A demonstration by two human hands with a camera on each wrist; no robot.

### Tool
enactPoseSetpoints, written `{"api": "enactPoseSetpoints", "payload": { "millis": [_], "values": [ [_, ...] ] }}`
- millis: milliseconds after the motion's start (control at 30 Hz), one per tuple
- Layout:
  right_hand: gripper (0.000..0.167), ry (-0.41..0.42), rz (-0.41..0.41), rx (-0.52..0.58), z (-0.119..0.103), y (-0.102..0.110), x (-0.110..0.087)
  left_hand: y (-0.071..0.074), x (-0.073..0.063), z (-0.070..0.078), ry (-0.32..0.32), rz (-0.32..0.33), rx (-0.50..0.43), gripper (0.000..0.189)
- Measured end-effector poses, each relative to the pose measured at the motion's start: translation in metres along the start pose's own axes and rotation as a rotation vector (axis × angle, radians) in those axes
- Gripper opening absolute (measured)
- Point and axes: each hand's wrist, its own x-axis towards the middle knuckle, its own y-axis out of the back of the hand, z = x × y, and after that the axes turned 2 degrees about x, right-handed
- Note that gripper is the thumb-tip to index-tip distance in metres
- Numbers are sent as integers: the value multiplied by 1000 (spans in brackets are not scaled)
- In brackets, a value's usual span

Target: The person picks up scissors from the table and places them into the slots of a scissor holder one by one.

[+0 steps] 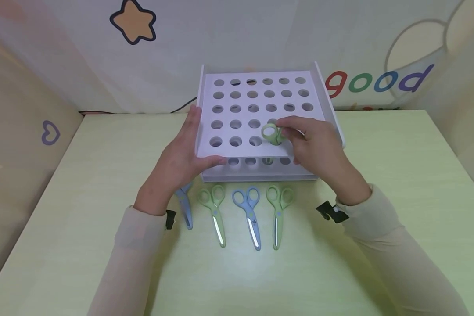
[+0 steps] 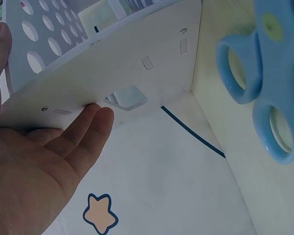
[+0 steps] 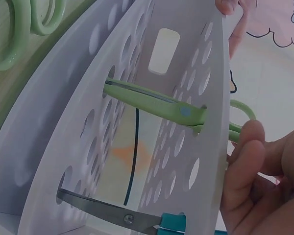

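A white two-tier rack [image 1: 260, 151] with rows of round holes stands at the back of the table. My right hand [image 1: 317, 145] pinches the handle of green scissors [image 1: 269, 131], which sit in a front-row hole. In the right wrist view, their blades [image 3: 142, 100] pass through the upper plate, tip at a lower-plate hole. Scissors with teal handles [image 3: 172, 222] stand in another hole, hidden from the head view by that hand. My left hand [image 1: 181, 151] rests against the rack's left side, thumb along the front edge and fingers fairly straight on the side panel [image 2: 152, 73].
In front of the rack lie blue scissors [image 1: 185, 208] partly behind my left wrist, green scissors [image 1: 216, 215], more blue scissors [image 1: 249, 217] and more green scissors [image 1: 278, 215]. A printed curtain [image 1: 241, 35] hangs behind the table [image 1: 102, 166]. A dark cable [image 1: 183, 104] runs behind the rack.
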Motion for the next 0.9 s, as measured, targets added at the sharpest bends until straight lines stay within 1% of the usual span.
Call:
{"api": "enactPoseSetpoints", "payload": {
  "millis": [200, 267, 367, 467, 600, 700, 767, 800, 900],
  "values": [
    [35, 37, -3, -15, -1, 0, -2, 1, 0, 2, -5, 7, 1, 123],
    [36, 18, 3, 10, -2, 1, -4, 1, 0, 2, -3, 5, 2, 123],
    [36, -10, 50, 82, -2, 4, -9, 1, 0, 2, 3, 0, 4, 123],
    [34, -11, 148, 176, 0, 11, -15, 0, 1, 3, 10, -5, 8, 124],
    [31, 72, 299, 314, 11, 21, -21, -1, 2, 4, 11, -15, 11, 124],
    [27, 141, 380, 439, 20, 25, -25, -1, 2, 4, 9, -25, 12, 124],
    [25, 183, 394, 532, 24, 25, -28, -1, 2, 4, 13, -25, 10, 124],
    [24, 208, 390, 559, 25, 25, -29, -1, 2, 4, 20, -25, 10, 124],
    [22, 279, 339, 625, 28, 22, -33, 0, 1, 3, 32, -20, 12, 124]
  ]
}}
